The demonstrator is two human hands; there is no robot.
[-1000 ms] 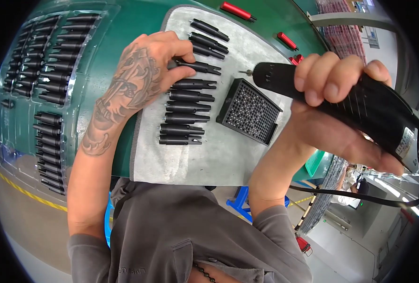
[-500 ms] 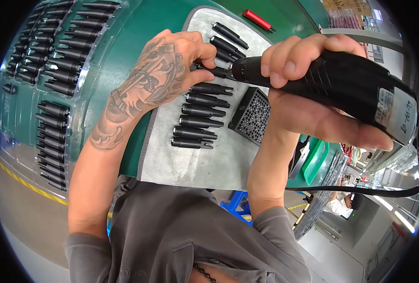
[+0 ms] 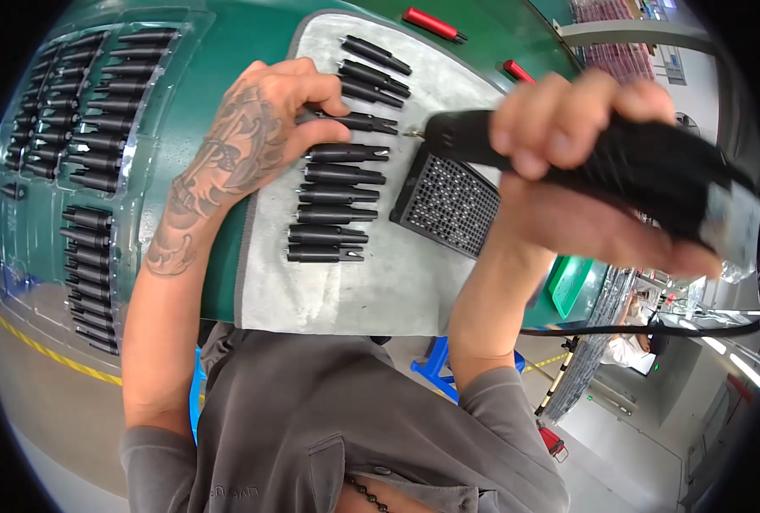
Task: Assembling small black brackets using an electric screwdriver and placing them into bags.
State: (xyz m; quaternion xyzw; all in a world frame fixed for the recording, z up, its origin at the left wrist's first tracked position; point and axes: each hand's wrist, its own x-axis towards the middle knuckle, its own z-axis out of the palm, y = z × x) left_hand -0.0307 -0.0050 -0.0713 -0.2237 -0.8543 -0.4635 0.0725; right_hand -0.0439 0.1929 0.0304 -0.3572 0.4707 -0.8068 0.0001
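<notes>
Left thumb and forefinger pinch one black tube [image 3: 370, 123], mid-row on the grey mat [image 3: 337, 299]. The left hand [image 3: 282, 107] steadies it; the right hand's [image 3: 559, 128] fingers wrap the black power driver [image 3: 653, 171], bit just beside the forked end! Best approach, I'd say: grip firmly, line bit and tube up straight, press gently, clear the perforated tray [image 3: 407, 184].

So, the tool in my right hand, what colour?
The tool is mostly black, clearest in the head view.

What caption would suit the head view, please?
Left hand pinches a black tube; right hand holds a black screwdriver.
</notes>
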